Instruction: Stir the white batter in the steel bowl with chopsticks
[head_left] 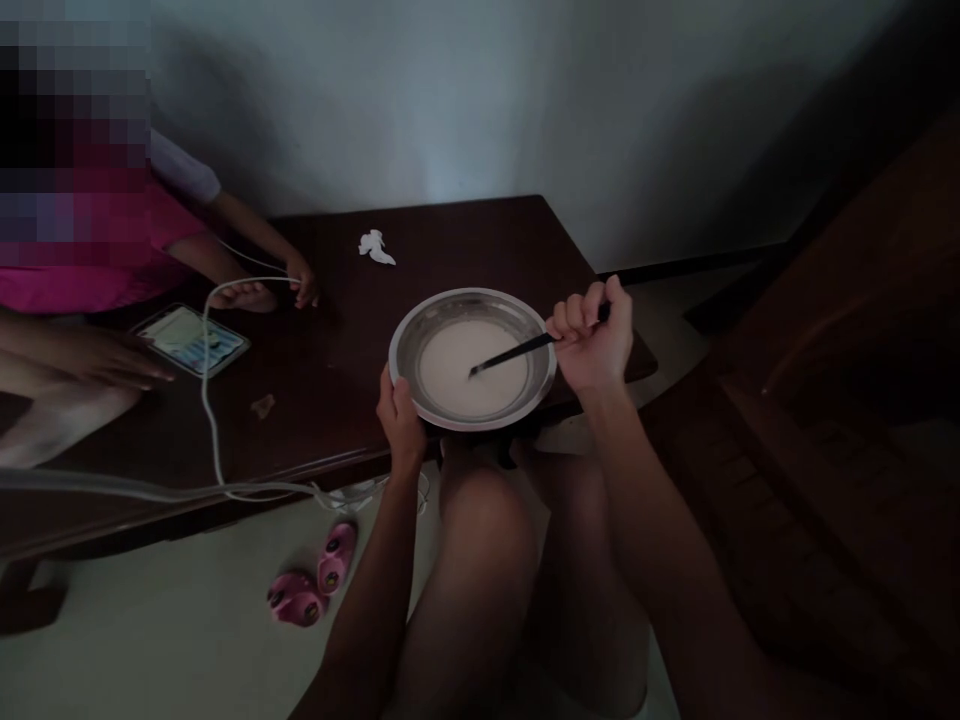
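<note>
One round stainless-steel bowl, wide, with a broad flat rim, is positioned at the front edge of a bench of dark, glossy brown wood, above the wearer's knees; whether bench or lap bears its weight cannot be determined. Contents: an off-white liquid, smooth and opaque, lying within the grey metal wall. Left hand grasps the near-left rim, thumb uppermost. Right hand is clenched, palm turned upward, around the upper end of a slim black utensil, which slants down leftward, its tip at the liquid.

Toward the left, a flat rectangular device in a clear-edged case shows a lit screen of pale, blue and green patches; any lettering is too small to read. Near it sits another person in a pink garment. A white flexible cable loops across the bench. Crumpled white tissue lies toward the back. On the pale floor: two pink clogs, rounded, bearing small dark ornaments.
</note>
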